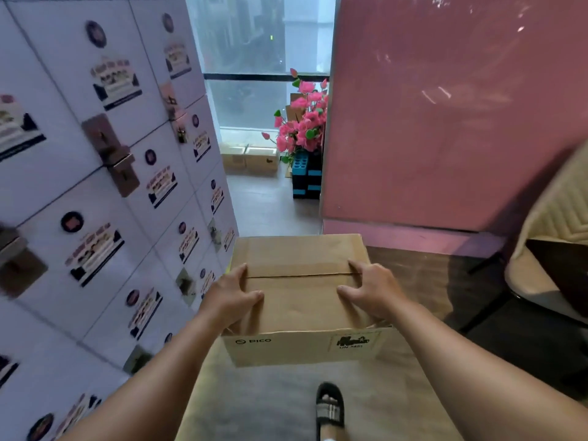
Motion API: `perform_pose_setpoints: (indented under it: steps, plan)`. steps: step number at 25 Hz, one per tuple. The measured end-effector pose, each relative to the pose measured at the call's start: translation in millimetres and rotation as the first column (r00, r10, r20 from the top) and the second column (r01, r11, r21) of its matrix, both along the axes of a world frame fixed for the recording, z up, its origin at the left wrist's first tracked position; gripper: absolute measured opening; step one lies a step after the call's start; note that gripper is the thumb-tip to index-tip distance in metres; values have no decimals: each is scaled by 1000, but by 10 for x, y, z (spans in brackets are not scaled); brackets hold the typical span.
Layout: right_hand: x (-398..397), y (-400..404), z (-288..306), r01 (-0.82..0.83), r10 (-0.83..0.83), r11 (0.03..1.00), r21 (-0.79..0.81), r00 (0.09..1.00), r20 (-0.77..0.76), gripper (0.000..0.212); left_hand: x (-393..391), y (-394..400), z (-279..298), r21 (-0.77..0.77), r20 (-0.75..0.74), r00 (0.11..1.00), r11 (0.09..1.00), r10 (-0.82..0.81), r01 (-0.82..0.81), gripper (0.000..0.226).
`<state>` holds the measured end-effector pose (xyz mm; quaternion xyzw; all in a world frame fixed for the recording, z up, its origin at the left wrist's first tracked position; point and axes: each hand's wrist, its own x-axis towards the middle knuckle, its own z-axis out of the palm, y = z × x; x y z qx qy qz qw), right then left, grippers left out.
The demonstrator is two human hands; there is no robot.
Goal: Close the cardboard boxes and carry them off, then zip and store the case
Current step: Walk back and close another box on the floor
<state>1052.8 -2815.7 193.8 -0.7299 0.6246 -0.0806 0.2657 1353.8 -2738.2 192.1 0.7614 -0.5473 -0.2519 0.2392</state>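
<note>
- Our two bare forearms reach forward from the bottom edge; a sandalled foot (330, 409) shows below on the grey floor (264, 405).
- We carry a cardboard box (299, 300) off the floor, flaps shut with a seam across the top, "PICO" print on the near side.
- Left hand (234, 296) clamps the box's left top edge, fingers curled over onto the lid.
- Right hand (370, 291) grips the right top edge the same way.
- Left of us, close beside the box: a wall of white lockers (95, 173) with stickers and latches.
- Right: a pink wall (445, 122), and a cream chair (553, 249) at the right edge.
- Ahead between the lockers and the pink wall runs a narrow passage to a window (254, 43).
- At its far end: small cardboard cartons (251, 159), pink flowers (305, 122) and blue-black crates (305, 176), well apart from us.
</note>
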Motion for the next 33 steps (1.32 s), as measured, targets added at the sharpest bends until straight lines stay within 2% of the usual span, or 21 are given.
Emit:
perform_pose_setpoints:
  steps: [3,6,14,21,27,33]
  plan:
    - [167,-1121,0,-36,36,999,3,999,-2,83,129,-1029,26,4,33,999,1000,21,-21,74]
    - [369,-2072,79,-69,69,997,28,998,-10,87,310,-1855,104,33,27,997,997,74,-75,81]
    - [1349,-4567,35,-130,130,991,33,991,-22,87,1213,-4160,47,45,28,991,990,134,-135,82]
    - [2330,-6614,168,-71,72,997,43,997,-39,83,2175,-6308,7,42,-69,990,992,119,-117,84]
    - [2920,-8248,139,-44,43,998,40,999,12,83,2783,-7980,20,28,-58,993,994,106,-104,81]
    - [3626,-10136,-80,-66,62,996,64,996,61,81,3382,-9744,-135,67,-54,982,982,179,-175,82]
